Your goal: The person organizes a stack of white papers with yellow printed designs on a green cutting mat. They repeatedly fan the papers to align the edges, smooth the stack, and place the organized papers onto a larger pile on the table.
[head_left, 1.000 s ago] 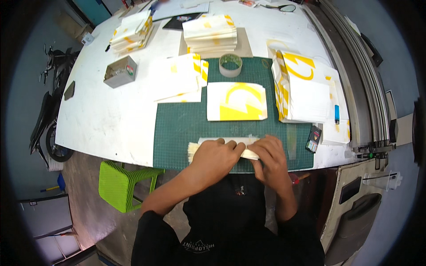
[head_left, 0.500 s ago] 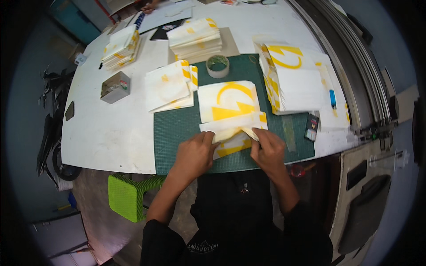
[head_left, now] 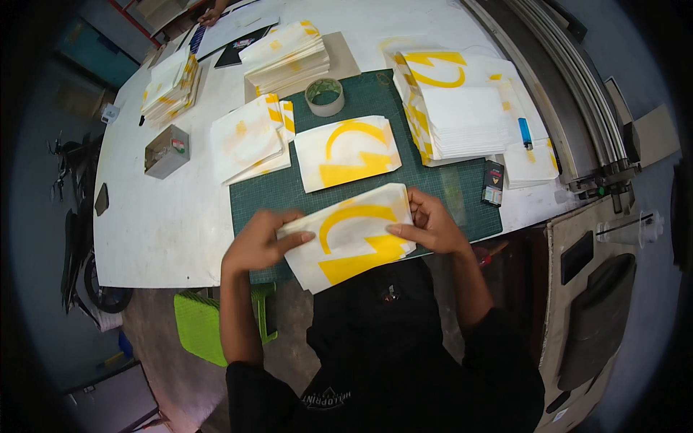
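Observation:
Both my hands hold a white paper bag with a yellow printed shape point(head_left: 354, 238) over the front edge of the green cutting mat point(head_left: 289, 191). My left hand point(head_left: 261, 238) grips its left end, thumb on top. My right hand point(head_left: 427, 224) pinches its right end. Just beyond lies a second white and yellow bag point(head_left: 348, 151) flat on the mat. A roll of tape point(head_left: 325, 96) sits at the mat's far edge.
Stacks of white and yellow bags point(head_left: 285, 58) point(head_left: 170, 83) point(head_left: 249, 141) point(head_left: 455, 108) lie on the white table point(head_left: 159, 216). A small open box point(head_left: 167, 150), a blue lighter point(head_left: 525, 133) and a small dark pack point(head_left: 493, 182) are nearby. A green stool point(head_left: 206, 325) stands below the table edge.
The folded strip that both hands pressed on the mat has been opened out and lifted toward me as a full bag; another bag now lies flat beyond it.

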`<action>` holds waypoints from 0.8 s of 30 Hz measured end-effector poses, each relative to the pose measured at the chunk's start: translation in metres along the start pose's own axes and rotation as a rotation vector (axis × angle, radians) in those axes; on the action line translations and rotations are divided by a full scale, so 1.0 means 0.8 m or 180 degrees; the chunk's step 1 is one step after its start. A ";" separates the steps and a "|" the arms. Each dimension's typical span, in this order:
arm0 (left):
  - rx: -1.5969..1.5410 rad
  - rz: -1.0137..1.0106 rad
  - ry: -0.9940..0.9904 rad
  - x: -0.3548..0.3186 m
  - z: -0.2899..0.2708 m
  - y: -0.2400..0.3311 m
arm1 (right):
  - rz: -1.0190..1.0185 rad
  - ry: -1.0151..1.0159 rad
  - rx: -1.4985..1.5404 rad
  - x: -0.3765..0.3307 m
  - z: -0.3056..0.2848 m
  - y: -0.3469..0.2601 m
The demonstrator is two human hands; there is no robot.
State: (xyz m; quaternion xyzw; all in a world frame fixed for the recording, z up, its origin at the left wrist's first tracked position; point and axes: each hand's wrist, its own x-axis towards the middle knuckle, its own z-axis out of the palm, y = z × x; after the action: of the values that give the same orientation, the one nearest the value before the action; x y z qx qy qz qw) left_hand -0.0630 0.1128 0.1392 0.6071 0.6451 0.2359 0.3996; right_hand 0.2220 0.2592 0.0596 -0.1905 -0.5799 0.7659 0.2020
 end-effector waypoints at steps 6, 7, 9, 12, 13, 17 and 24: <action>-0.0085 -0.1115 -0.0538 0.037 0.025 -0.079 | 0.1498 0.0440 -0.1543 0.010 0.021 0.008; -0.0102 -0.1015 -0.0516 0.040 0.027 -0.081 | 0.1210 0.0479 -0.1654 0.006 0.019 0.013; -0.0136 -0.0824 -0.0460 0.043 0.029 -0.085 | 0.0628 0.0541 -0.1869 -0.002 0.015 0.031; 0.0061 -0.0581 -0.0271 0.046 0.029 -0.085 | 0.0282 0.0963 -0.1868 -0.004 0.024 0.047; 0.0034 -0.0573 -0.0081 0.046 0.029 -0.081 | 0.0215 0.1079 -0.1883 -0.006 0.026 0.053; -0.1078 -0.0887 0.1005 0.039 0.047 -0.048 | -0.0069 0.1498 -0.1551 -0.009 0.033 0.064; -0.2459 -0.0748 0.1906 0.012 0.135 -0.068 | -0.0253 0.1559 -0.0268 -0.007 0.034 0.081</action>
State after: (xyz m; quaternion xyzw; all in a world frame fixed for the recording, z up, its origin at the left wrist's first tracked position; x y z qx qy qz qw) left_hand -0.0081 0.0944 0.0329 0.2437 0.6610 0.5748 0.4164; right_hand 0.2067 0.2181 0.0041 -0.3556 -0.5522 0.6635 0.3584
